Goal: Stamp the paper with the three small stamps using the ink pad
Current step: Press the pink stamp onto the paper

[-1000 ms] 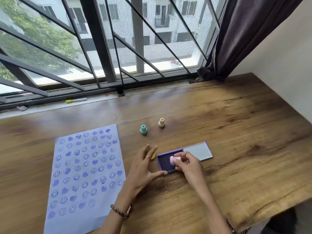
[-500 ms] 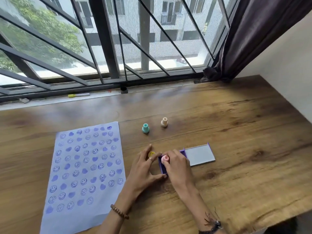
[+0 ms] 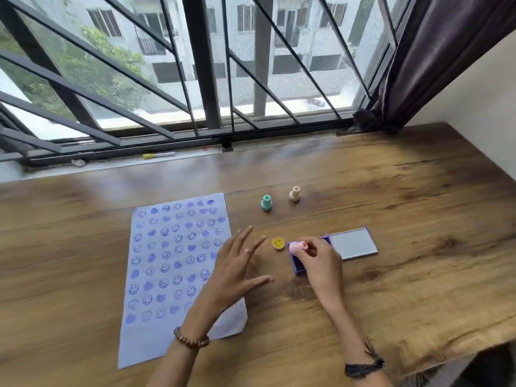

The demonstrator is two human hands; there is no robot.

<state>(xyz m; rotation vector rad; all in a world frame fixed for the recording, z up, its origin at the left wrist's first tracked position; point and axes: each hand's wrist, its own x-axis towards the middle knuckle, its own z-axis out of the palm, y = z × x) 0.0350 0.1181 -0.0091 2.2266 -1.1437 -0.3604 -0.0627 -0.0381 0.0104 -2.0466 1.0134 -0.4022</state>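
Head view — right hand [image 3: 318,258] grips pink stamp [image 3: 295,246].

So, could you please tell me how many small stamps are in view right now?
3 with handles: a pink stamp held in the right hand over the ink pad, and a teal stamp and a beige stamp standing farther back.

Your paper [image 3: 178,263] is pale lilac, patterned with purple smileys and hearts. You have a pink stamp [image 3: 296,246], a teal stamp [image 3: 266,203], a cream stamp [image 3: 294,194] and a yellow smiley cap [image 3: 278,243]. The ink pad [image 3: 299,266] case is purple on the brown wood-grain worktop [image 3: 405,219].
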